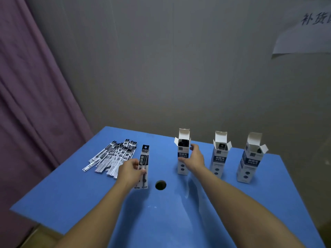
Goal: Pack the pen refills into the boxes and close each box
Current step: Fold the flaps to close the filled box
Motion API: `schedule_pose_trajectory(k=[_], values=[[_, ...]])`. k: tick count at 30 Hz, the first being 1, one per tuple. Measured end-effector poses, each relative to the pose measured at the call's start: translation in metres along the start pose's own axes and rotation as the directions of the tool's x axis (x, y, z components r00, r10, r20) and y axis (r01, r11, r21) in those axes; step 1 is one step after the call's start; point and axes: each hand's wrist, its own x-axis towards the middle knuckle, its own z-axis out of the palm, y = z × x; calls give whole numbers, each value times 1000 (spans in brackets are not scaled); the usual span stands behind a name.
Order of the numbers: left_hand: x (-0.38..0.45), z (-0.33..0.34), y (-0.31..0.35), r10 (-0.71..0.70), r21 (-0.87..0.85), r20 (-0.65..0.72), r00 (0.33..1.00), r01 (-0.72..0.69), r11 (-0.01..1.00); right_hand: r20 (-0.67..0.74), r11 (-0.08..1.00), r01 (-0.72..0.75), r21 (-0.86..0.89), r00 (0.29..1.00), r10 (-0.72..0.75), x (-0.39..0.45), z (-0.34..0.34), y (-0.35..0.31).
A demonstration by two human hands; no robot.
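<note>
Three white and blue boxes stand upright on the blue table [179, 221] with their top flaps open: a left box [183, 165], a middle box [220, 158] and a right box [250, 158]. My right hand [194, 157] grips the side of the left box. A few packaged pen refills [144, 163] are held upright above the table in my left hand [131, 169]. A pile of several more packaged refills [112, 156] lies flat at the table's far left.
A round hole [160, 185] opens in the table between my hands. A purple curtain [30, 104] hangs at the left. Behind the table is a grey wall with a paper sign [304, 33] at the upper right.
</note>
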Motion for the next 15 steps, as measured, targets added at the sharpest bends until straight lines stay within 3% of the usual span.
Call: schedule_pose_trajectory(k=[5, 8, 11, 15], values=[[-1, -14, -10, -5, -141, -11, 1000, 3, 990, 65, 995, -23, 98, 998, 16, 9, 2, 7], [-6, -32, 4, 3, -319, -56, 998, -21, 948, 67, 993, 95, 73, 993, -100, 2, -1, 8], [-19, -54, 41, 136, -499, -123, 983, -179, 848, -18, 943, 284, 174, 958, -285, -13, -3, 2], [-35, -74, 92, 319, -567, -230, 919, -393, 724, -7, 891, 404, 206, 911, -412, -27, -10, -15]])
